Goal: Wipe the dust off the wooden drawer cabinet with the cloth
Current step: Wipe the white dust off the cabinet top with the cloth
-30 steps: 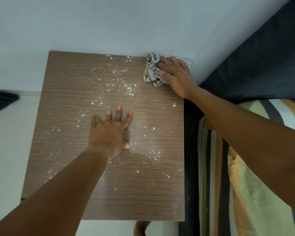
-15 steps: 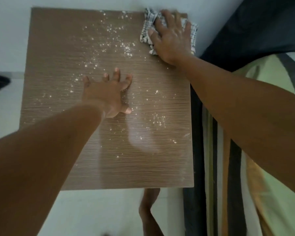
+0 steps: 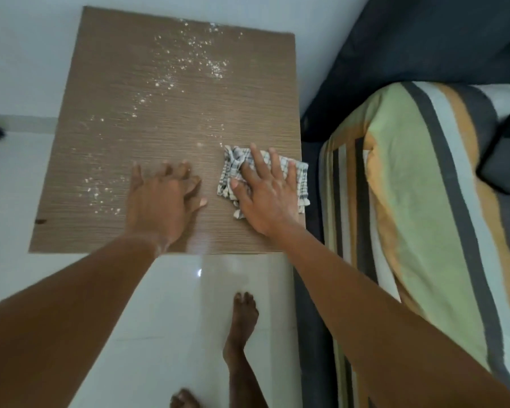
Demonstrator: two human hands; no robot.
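The wooden cabinet top (image 3: 106, 72) fills the upper left, seen from above. White dust specks (image 3: 189, 54) lie scattered over its far middle and near left part; the strip along its right edge looks clean. My right hand (image 3: 265, 195) presses flat on a crumpled checked cloth (image 3: 299, 178) at the near right edge of the top, with a corner of the cloth hanging past the edge. My left hand (image 3: 162, 201) lies flat on the wood just left of the cloth, fingers spread, holding nothing.
A bed with a striped green, orange and grey cover (image 3: 424, 201) stands close along the cabinet's right side, with a dark headboard (image 3: 424, 39) behind. A pale wall backs the cabinet. My bare feet (image 3: 242, 319) stand on the glossy tiled floor (image 3: 165, 304) in front.
My right hand has dragged the cloth from the far right corner down the right edge to the near right part. The dust along that strip is gone. My left hand has shifted nearer.
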